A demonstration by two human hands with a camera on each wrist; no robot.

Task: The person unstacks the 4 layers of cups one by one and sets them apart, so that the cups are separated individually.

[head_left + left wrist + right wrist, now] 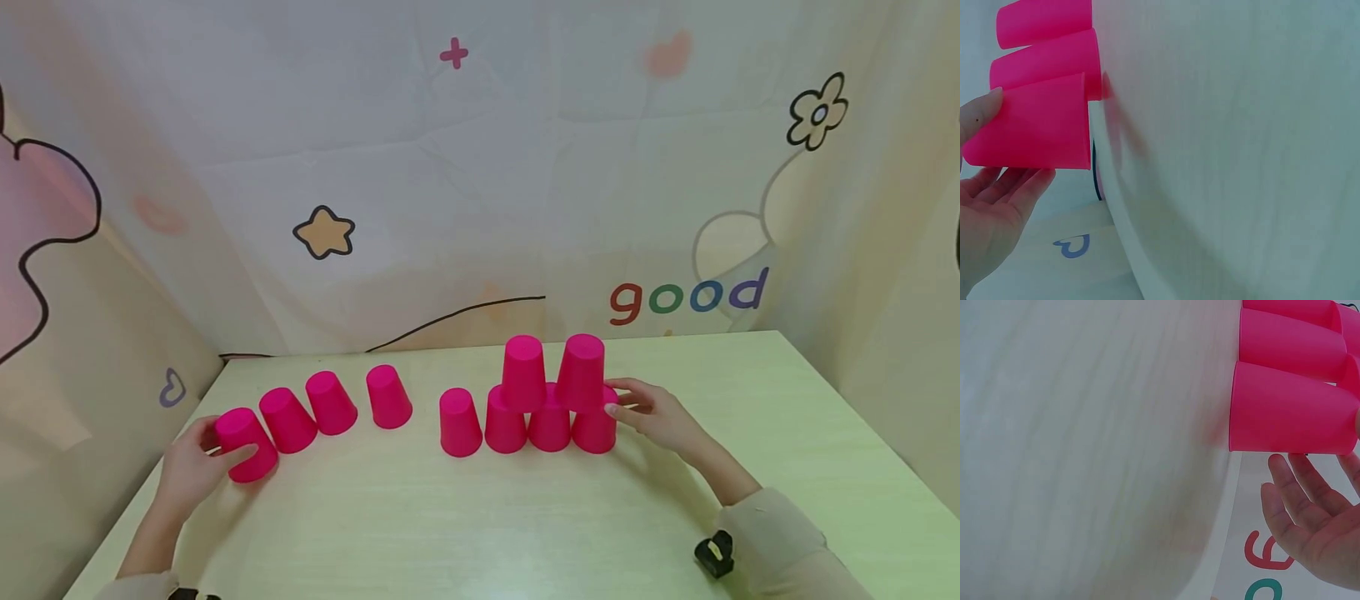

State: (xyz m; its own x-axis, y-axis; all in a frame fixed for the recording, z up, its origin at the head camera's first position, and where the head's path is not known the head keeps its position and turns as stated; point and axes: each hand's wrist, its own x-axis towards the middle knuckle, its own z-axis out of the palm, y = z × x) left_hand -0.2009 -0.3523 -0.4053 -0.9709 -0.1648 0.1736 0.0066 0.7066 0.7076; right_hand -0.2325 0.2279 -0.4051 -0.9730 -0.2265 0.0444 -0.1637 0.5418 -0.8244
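Observation:
In the head view, my left hand [197, 467] grips the leftmost pink cup [243, 446], thumb across its front and fingers behind. The left wrist view shows this upside-down cup [1038, 125] between thumb and fingers, close against its neighbour. My right hand [660, 417] is beside the rightmost lower cup [595, 433], thumb at its front edge. In the right wrist view, the right hand's fingers [1316, 500] extend fairly straight along that cup's side; the thumb is mostly cut off. Two upper cups, a left one [523, 375] and a right one [581, 373], straddle the lower row.
More upside-down pink cups, such as this one [288, 421] and a separate one [389, 397], stand right of my left hand. Another cup [460, 423] begins the lower row. A printed curtain [450, 183] hangs behind the pale table [420, 525].

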